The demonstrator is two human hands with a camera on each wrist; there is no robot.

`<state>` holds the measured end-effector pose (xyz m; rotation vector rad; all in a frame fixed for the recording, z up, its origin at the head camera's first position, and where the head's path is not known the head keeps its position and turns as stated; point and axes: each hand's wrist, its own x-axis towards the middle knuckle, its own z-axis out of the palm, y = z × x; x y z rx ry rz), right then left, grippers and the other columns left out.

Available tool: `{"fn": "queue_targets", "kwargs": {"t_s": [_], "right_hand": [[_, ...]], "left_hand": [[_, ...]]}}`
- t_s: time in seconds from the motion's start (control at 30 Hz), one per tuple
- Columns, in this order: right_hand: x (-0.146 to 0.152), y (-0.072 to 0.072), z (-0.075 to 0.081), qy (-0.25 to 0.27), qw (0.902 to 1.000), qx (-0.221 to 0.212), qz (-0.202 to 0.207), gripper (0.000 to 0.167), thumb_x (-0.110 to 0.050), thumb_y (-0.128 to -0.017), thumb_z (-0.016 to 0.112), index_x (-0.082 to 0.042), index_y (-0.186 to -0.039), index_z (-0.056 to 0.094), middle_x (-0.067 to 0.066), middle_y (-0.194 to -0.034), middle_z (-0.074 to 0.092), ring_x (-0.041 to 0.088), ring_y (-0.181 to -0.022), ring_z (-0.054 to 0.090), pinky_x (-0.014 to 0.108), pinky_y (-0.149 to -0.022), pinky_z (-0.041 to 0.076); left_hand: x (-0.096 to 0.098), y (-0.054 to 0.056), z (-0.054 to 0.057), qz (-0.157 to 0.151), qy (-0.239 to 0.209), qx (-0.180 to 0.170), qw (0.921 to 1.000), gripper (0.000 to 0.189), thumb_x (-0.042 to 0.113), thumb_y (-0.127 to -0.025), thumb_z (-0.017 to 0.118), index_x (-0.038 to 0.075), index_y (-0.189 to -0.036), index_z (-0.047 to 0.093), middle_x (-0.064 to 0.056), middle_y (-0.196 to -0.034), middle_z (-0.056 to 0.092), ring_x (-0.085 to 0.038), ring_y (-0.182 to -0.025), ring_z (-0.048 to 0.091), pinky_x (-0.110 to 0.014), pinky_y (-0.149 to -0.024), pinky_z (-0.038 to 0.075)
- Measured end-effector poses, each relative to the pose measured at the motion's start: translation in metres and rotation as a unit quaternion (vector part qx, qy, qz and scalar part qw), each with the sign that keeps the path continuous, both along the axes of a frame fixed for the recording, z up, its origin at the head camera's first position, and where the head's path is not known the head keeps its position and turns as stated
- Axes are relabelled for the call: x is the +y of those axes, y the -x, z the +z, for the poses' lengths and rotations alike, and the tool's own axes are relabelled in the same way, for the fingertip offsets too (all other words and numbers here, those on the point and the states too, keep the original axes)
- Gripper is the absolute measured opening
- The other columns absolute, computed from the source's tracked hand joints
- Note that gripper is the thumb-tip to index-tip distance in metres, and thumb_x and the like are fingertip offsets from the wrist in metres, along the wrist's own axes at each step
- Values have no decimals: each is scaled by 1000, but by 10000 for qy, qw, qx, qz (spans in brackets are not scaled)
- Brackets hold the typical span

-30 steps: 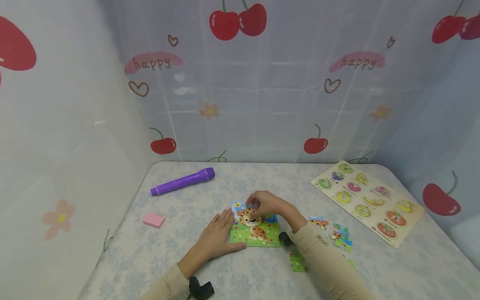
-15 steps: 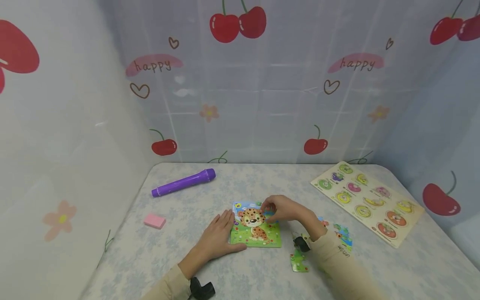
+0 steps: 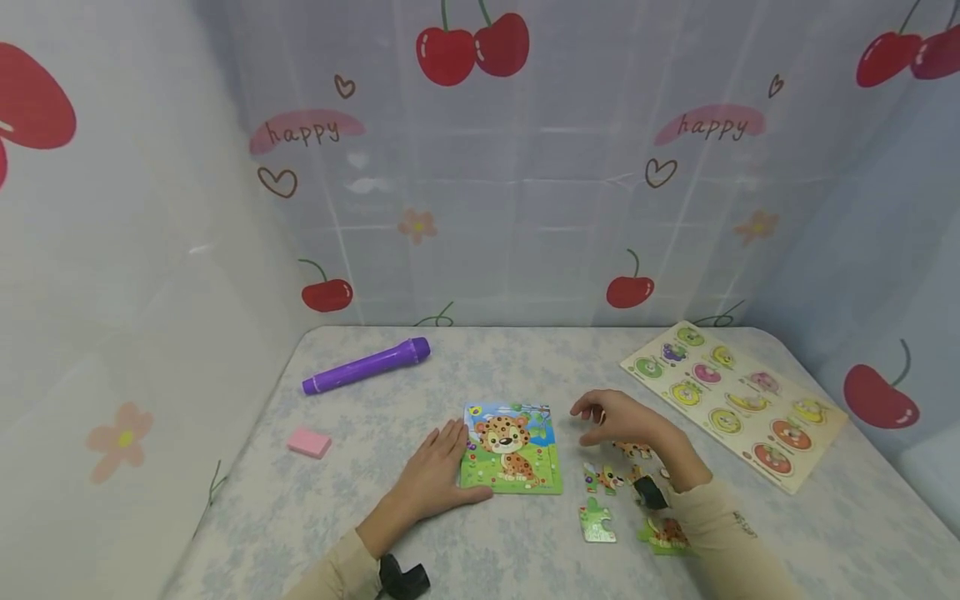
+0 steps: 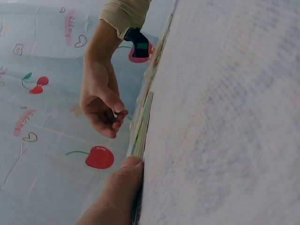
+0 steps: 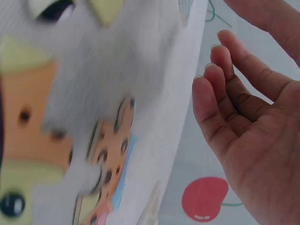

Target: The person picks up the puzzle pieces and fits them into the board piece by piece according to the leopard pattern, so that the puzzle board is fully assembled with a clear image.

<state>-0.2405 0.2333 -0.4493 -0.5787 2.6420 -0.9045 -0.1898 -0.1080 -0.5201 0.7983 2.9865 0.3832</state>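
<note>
A square puzzle board printed with a spotted leopard cub on grass lies at the middle of the table. My left hand rests along its left side with fingers extended, the thumb at the lower left corner. In the left wrist view that thumb touches the edge of the thin board. My right hand hovers right of the board, over loose puzzle pieces, fingers loosely bent and holding nothing. The right wrist view shows the empty fingers beside a spotted orange piece; the sleeve hides some pieces.
A purple toy microphone lies at the back left, with a pink block nearer on that side. On the right, a pale fruit puzzle board lies at an angle. A cherry-printed curtain surrounds the table.
My right hand has moved right, off the leopard board to above the loose pieces, uncovering the whole picture. The left hand has stayed in place.
</note>
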Motion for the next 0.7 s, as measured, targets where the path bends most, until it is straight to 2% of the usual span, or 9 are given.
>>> {"fn": "queue_targets", "kwargs": {"t_s": [0.33, 0.43, 0.7], "right_hand": [[42, -9, -9, -428, 9988, 247, -65, 40, -21, -76, 83, -5, -110, 67, 4, -97, 64, 15, -85, 54, 28, -72, 49], [55, -14, -12, -479, 9985, 167, -199, 42, -23, -75, 84, -6, -109, 67, 3, -99, 65, 13, -84, 56, 29, -72, 51], [81, -24, -15, -380, 9982, -73, -464, 45, -24, -73, 86, -6, -109, 66, 5, -103, 65, 17, -91, 59, 37, -78, 52]], "left_hand": [[0, 0, -1, -1, 4, -16, 10000, 114, 85, -79, 44, 2, -154, 22, -13, -162, 21, -27, -151, 20, -46, -123, 22], [-1, -1, 0, -5, -33, -49, 10000, 114, 85, -79, 44, 2, -154, 22, -13, -162, 21, -27, -151, 20, -46, -123, 21], [0, 0, 0, 16, -55, -41, 10000, 114, 84, -79, 45, 2, -154, 23, -14, -162, 21, -28, -151, 20, -46, -123, 21]]}}
